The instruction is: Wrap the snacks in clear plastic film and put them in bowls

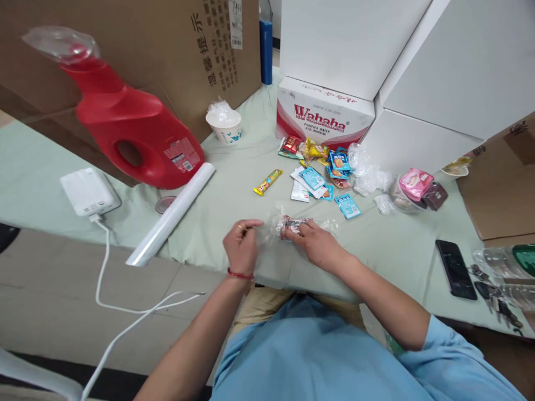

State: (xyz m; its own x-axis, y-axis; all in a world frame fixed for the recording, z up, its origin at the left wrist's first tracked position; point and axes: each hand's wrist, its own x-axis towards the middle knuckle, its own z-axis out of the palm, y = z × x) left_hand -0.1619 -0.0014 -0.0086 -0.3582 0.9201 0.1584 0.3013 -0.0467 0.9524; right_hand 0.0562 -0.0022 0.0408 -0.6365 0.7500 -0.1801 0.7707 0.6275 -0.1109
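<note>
On the table in front of me lies a small dark packet with pale print and reddish ends (296,226), with crinkled clear plastic film (276,223) around it. My right hand (324,245) grips the packet from the right, its fingers over the top. Just left of it, my left hand (242,245) is closed in a pinch at the film's left edge; the exact contact is hard to make out. Beyond my hands are a yellow snack bar (268,182), blue-and-white sachets (312,178) and a single blue sachet (348,206).
A white film roll (171,214), red jug (137,128) and white power bank (90,192) are at left. A paper cup (224,125) and Wahaha carton (324,114) stand behind. Crumpled plastic (368,170), a snack-filled bowl (407,195), phone (456,269) and keys (499,303) lie right.
</note>
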